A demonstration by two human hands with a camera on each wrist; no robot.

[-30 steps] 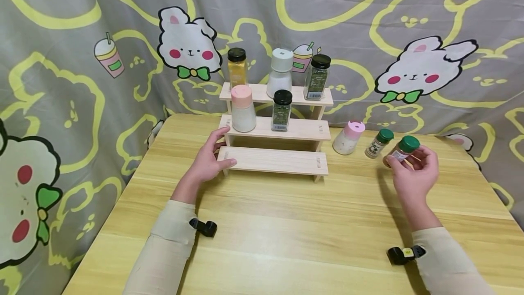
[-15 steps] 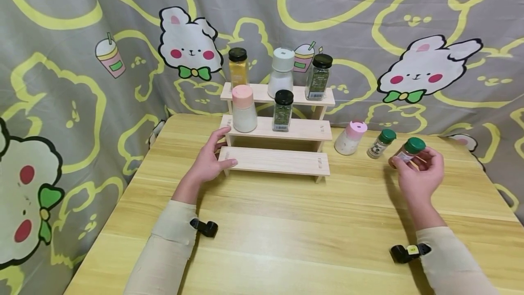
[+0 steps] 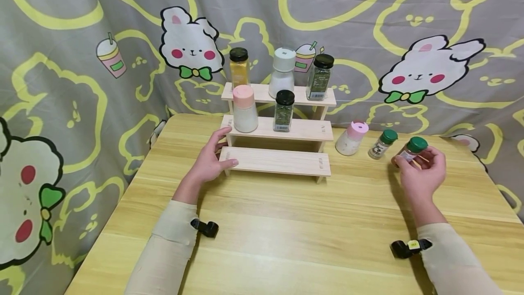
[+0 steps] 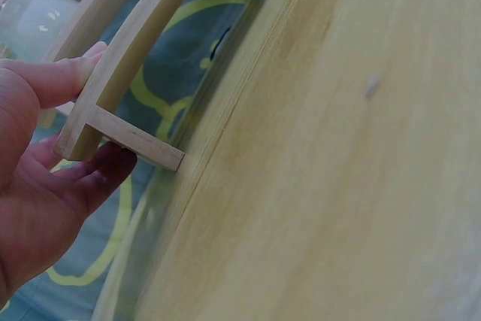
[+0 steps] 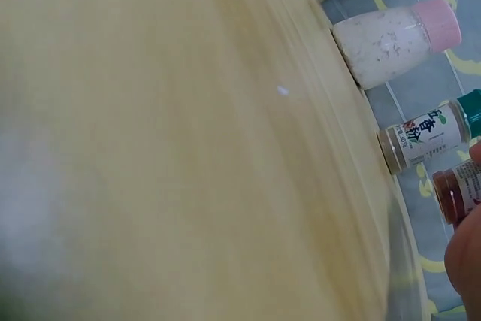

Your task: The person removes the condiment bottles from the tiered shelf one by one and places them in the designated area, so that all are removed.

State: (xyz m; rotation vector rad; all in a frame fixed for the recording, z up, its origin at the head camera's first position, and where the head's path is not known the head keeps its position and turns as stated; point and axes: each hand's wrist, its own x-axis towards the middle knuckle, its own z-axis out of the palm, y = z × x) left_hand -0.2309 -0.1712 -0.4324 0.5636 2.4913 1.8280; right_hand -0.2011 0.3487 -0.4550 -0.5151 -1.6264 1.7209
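Note:
My right hand (image 3: 423, 174) holds a spice jar (image 3: 409, 152) with a green cap and reddish-brown contents. In the right wrist view a gap shows between the jar's base and the table. A smaller green-capped spice bottle (image 5: 425, 138) with a white label stands just left of it, and beyond that a pink-capped shaker (image 3: 350, 140) with whitish contents. At the other side my left hand (image 3: 209, 158) grips the left end of the lowest tier of a three-tier wooden rack (image 3: 274, 161), thumb on top and the other fingers behind and below, as the left wrist view (image 4: 45, 148) shows.
On the middle tier are a pink-topped white jar (image 3: 244, 111) and a black-capped herb jar (image 3: 283, 112). The top tier bears a yellow spice jar (image 3: 239, 70), a white-capped jar (image 3: 282, 74) and another herb jar (image 3: 319, 79). A patterned curtain (image 3: 348, 13) hangs behind the wooden table (image 3: 286, 227).
My right hand has shifted slightly to the right with the green-capped jar, farther from the smaller bottle. The left hand keeps its grip on the rack. The head view has turned a little.

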